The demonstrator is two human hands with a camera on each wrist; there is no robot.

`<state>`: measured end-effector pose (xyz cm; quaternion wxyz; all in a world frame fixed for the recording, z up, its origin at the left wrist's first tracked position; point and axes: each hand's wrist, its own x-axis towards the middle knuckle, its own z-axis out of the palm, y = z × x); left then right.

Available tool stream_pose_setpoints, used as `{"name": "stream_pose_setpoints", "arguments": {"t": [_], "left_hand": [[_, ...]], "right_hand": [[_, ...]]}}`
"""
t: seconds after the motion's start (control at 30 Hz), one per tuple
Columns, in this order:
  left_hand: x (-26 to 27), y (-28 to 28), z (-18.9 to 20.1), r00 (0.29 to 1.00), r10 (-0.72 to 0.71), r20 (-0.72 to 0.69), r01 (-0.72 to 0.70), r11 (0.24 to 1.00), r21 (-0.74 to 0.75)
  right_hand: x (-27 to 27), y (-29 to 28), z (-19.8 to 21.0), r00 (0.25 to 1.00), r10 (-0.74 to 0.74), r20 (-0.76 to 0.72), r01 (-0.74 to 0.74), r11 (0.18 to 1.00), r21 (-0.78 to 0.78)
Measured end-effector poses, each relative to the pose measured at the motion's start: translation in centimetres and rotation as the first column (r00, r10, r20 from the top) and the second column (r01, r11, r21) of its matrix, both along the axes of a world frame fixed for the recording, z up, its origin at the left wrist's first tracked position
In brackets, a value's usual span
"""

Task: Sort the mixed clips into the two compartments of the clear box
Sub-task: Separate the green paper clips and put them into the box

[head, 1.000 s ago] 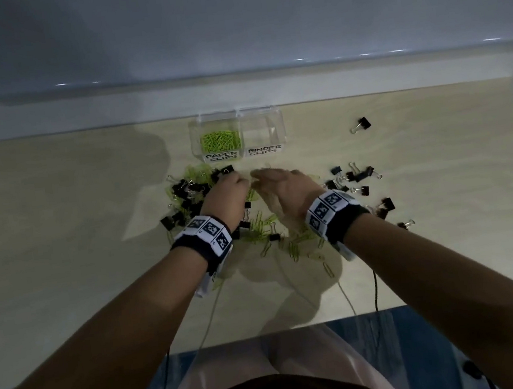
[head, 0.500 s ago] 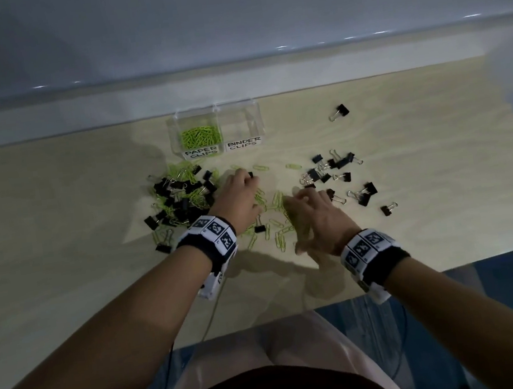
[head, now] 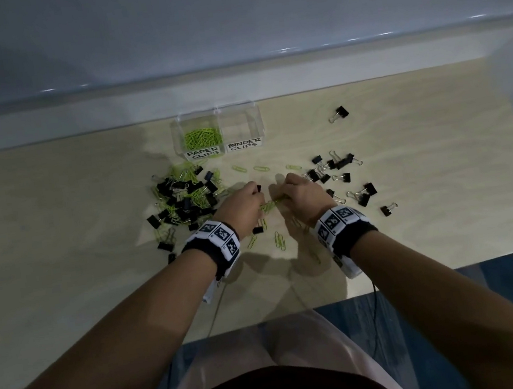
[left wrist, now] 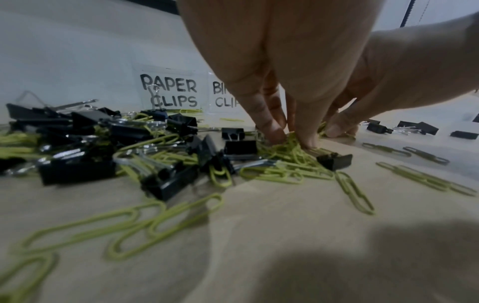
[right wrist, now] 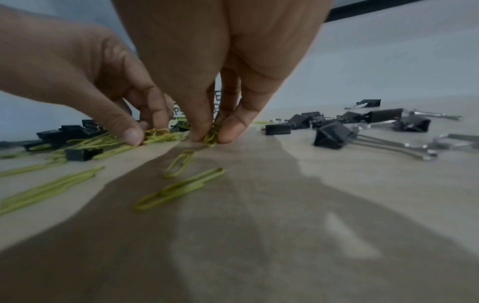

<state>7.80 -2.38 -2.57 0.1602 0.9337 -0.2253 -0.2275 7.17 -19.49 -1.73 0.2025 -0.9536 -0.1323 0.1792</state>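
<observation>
The clear box (head: 257, 119) stands at the back of the table. Its left compartment, labelled PAPER CLIPS, holds green paper clips (head: 202, 137); the right one, labelled BINDER CLIPS (head: 244, 144), looks empty. My left hand (head: 258, 205) and right hand (head: 285, 197) are close together on the table in front of the box. In the left wrist view my left hand (left wrist: 293, 141) pinches a bunch of green paper clips (left wrist: 290, 155). In the right wrist view my right hand (right wrist: 211, 137) pinches a few green paper clips (right wrist: 210, 138) between thumb and fingers.
A mixed pile of black binder clips and green paper clips (head: 184, 200) lies left of my hands. Several binder clips (head: 339, 167) are scattered to the right, and one (head: 340, 113) sits apart at the back right. Loose paper clips (head: 279, 240) lie near my wrists.
My right hand, drawn back toward me half a second ago, has come forward beside the left hand. Both hands now pinch green paper clips. The left hand has hardly moved.
</observation>
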Motion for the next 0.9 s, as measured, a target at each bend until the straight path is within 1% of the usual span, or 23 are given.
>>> {"name": "stream_pose_setpoints", "arguments": {"t": [0.1, 0.17, 0.23, 0.27, 0.33, 0.37, 0.43, 0.5, 0.57, 0.63, 0.67, 0.73, 0.77, 0.83, 0.9], "left_hand": [[0.2, -0.2, 0.0, 0.999, -0.048, 0.006, 0.048, 0.997, 0.058], [0.2, -0.3, 0.4, 0.999, -0.055, 0.002, 0.054, 0.997, 0.056], [0.3, -0.1, 0.3, 1.0, -0.028, -0.013, 0.028, 1.0, -0.014], [0.4, 0.1, 0.1, 1.0, 0.008, -0.024, -0.009, 0.998, -0.06], [0.5, 0.8, -0.1, 0.99, 0.122, -0.065, -0.131, 0.979, -0.156], [0.6, 1.2, -0.1, 0.979, 0.181, -0.092, -0.197, 0.958, -0.207], [0.8, 2.0, 0.5, 0.938, 0.298, -0.175, -0.34, 0.886, -0.316], [1.4, 2.9, 1.6, 0.897, 0.384, -0.217, -0.441, 0.81, -0.387], [2.8, 3.9, 2.8, 0.854, 0.473, -0.216, -0.518, 0.739, -0.43], [4.7, 4.9, 3.9, 0.806, 0.565, -0.179, -0.577, 0.679, -0.455], [5.8, 5.2, 4.4, 0.776, 0.61, -0.163, -0.605, 0.644, -0.468], [8.0, 5.7, 5.2, 0.709, 0.692, -0.137, -0.656, 0.575, -0.489], [9.0, 5.8, 5.4, 0.684, 0.72, -0.119, -0.672, 0.558, -0.487], [10.6, 6.1, 5.5, 0.665, 0.743, -0.068, -0.685, 0.572, -0.452], [11.1, 6.2, 5.5, 0.673, 0.739, -0.03, -0.685, 0.609, -0.4]], "right_hand": [[-0.1, -0.4, -0.1, 1.0, 0.019, 0.006, -0.019, 1.0, 0.018], [-0.1, -0.7, -0.3, 1.0, 0.004, 0.008, -0.005, 0.999, 0.039], [-0.1, -1.1, -0.6, 0.998, -0.062, -0.005, 0.062, 0.996, 0.068], [-0.1, -1.3, -0.8, 0.994, -0.111, -0.023, 0.113, 0.99, 0.089], [-0.1, -1.6, -1.1, 0.965, -0.239, -0.103, 0.252, 0.958, 0.135], [0.0, -1.6, -1.0, 0.938, -0.305, -0.163, 0.331, 0.928, 0.171], [0.4, -1.5, -0.5, 0.865, -0.404, -0.298, 0.481, 0.837, 0.261], [1.6, -0.7, 0.9, 0.809, -0.433, -0.397, 0.568, 0.75, 0.338], [3.6, 0.6, 2.6, 0.808, -0.419, -0.414, 0.575, 0.713, 0.402], [6.2, 2.5, 4.3, 0.832, -0.413, -0.37, 0.551, 0.691, 0.467], [7.6, 3.7, 4.9, 0.849, -0.416, -0.327, 0.528, 0.698, 0.484], [10.1, 6.0, 5.7, 0.866, -0.43, -0.256, 0.5, 0.728, 0.469], [11.1, 7.1, 6.2, 0.867, -0.433, -0.245, 0.498, 0.74, 0.452], [12.7, 9.1, 6.7, 0.882, -0.421, -0.213, 0.472, 0.778, 0.415], [13.5, 10.0, 6.8, 0.915, -0.379, -0.139, 0.404, 0.849, 0.34]]}}
